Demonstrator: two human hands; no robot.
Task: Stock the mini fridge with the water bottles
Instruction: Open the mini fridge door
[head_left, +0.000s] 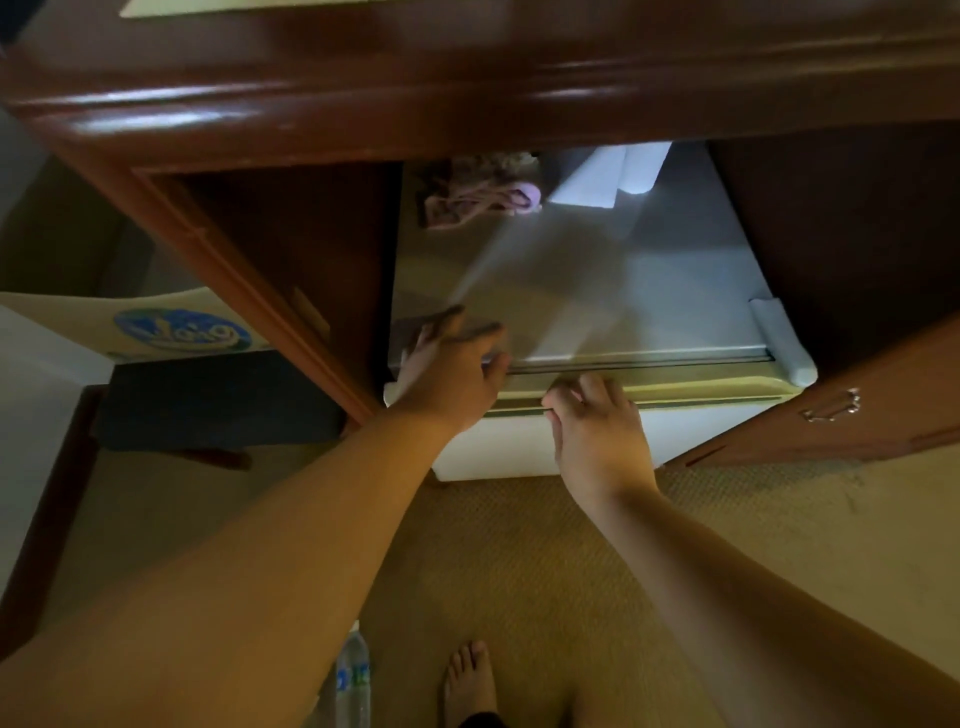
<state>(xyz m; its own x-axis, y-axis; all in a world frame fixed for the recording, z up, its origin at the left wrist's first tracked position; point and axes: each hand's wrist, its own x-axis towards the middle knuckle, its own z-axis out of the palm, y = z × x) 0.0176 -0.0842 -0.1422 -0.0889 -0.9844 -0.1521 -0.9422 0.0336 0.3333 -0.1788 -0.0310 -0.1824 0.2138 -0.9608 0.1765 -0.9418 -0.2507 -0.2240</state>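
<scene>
Fridge-centred, left to right: a water bottle (353, 675) stands upright on the carpet (519, 545), well in front of the mini fridge (597, 291) and behind both hands, beside a bare foot (470, 680). At the mini fridge's front left corner the left hand (452, 374) lies flat, fingers spread, gripping nothing. Just right of it the right hand (597, 431) curls its fingers over the door's top edge at the seam, closed on that lip. The door looks shut; opening it probably comes first, and the left hand is nearer the bottle.
</scene>
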